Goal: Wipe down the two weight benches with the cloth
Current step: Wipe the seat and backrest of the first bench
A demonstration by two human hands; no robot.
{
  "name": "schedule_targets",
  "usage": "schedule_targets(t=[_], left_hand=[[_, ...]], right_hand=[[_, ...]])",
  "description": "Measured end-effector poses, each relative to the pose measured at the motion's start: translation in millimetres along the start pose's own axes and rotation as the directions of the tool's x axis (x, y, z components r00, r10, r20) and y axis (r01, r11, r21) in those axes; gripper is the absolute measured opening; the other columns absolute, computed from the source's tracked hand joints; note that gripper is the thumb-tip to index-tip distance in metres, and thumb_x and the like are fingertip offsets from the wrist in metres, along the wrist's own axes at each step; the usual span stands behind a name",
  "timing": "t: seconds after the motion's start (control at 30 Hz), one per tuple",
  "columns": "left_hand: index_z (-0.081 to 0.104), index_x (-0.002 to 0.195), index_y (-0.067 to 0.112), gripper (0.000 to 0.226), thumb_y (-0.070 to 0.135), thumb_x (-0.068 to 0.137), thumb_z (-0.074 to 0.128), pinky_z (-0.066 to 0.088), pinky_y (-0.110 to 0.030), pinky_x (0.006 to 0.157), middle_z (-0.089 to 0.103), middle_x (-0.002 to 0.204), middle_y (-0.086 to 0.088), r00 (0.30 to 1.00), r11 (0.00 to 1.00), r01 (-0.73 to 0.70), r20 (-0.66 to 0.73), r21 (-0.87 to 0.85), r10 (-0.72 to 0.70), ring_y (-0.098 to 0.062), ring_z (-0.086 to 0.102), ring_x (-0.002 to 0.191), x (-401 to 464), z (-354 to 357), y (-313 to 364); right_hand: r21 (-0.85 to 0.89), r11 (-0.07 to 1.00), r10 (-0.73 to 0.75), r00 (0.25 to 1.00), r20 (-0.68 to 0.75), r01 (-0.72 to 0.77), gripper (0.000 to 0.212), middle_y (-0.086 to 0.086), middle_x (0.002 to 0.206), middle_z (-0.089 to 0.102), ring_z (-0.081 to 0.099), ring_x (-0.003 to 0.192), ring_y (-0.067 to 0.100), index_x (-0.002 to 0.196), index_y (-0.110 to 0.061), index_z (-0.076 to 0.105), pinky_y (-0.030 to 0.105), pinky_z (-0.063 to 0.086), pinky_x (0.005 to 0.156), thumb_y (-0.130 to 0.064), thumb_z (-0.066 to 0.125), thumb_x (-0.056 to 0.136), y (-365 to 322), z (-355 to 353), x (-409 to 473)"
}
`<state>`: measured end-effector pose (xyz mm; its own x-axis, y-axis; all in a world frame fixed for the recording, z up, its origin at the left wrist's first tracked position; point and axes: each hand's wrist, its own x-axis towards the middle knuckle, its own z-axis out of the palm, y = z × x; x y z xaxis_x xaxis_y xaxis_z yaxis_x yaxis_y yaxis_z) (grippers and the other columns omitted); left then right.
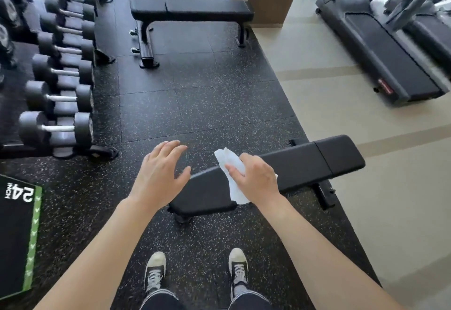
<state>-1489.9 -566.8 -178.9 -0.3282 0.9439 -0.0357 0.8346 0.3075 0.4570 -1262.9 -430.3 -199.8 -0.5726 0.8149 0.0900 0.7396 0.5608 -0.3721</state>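
A black padded weight bench (302, 163) lies just ahead of my feet, running from lower left to upper right. My right hand (256, 178) grips a white cloth (230, 162) against its pad near the left end. My left hand (159, 175) hovers with spread, relaxed fingers beside the bench's left end and holds nothing. A second black bench (192, 8) stands farther off, by the window.
A rack of black dumbbells (58, 75) fills the left side. A black plyo box marked 24 inch (17, 231) sits at lower left. A treadmill (390, 48) stands on the beige floor at upper right. Speckled rubber floor (195, 105) lies between the benches.
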Motion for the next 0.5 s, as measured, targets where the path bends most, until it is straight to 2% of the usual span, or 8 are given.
schedule_targets(t=[0.23, 0.37, 0.5], left_hand=[[0.052, 0.151, 0.017, 0.057, 0.038, 0.099, 0.062, 0.035, -0.047, 0.122, 0.047, 0.159, -0.001, 0.986, 0.986, 0.164, -0.034, 0.008, -0.164, -0.023, 0.035, 0.151, -1.9, 59.8, 17.7], [0.053, 0.151, 0.016, 0.057, 0.038, 0.099, 0.062, 0.035, -0.049, 0.123, 0.048, 0.159, -0.002, 0.974, 0.974, 0.225, -0.036, -0.007, -0.225, -0.023, 0.035, 0.152, -2.0, 100.6, -6.4], [0.053, 0.151, 0.014, 0.058, 0.037, 0.099, 0.063, 0.036, -0.052, 0.122, 0.048, 0.159, -0.002, 0.958, 0.959, 0.281, -0.042, -0.042, -0.283, -0.023, 0.035, 0.152, -7.5, 154.1, -48.2]], right_hand=[[0.073, 0.991, -0.114, 0.991, 0.067, 0.11, 0.045, -0.007, 0.061, 0.043, 0.043, 0.059, 0.019, 0.07, -0.024, 0.036, 0.03, 0.031, 0.055, -0.051, 0.063, 0.093, 51.1, 37.0, 19.2], [0.133, 0.984, -0.126, 0.989, 0.078, 0.114, 0.048, -0.01, 0.059, 0.037, 0.04, 0.058, 0.017, 0.069, -0.023, 0.033, 0.031, 0.03, 0.054, -0.049, 0.066, 0.092, 63.9, 78.4, 17.4], [0.16, 0.983, -0.111, 0.987, 0.115, 0.092, 0.046, -0.008, 0.059, 0.042, 0.043, 0.058, 0.015, 0.069, -0.02, 0.041, 0.033, 0.038, 0.053, -0.054, 0.06, 0.093, 72.7, 140.6, 9.8]])
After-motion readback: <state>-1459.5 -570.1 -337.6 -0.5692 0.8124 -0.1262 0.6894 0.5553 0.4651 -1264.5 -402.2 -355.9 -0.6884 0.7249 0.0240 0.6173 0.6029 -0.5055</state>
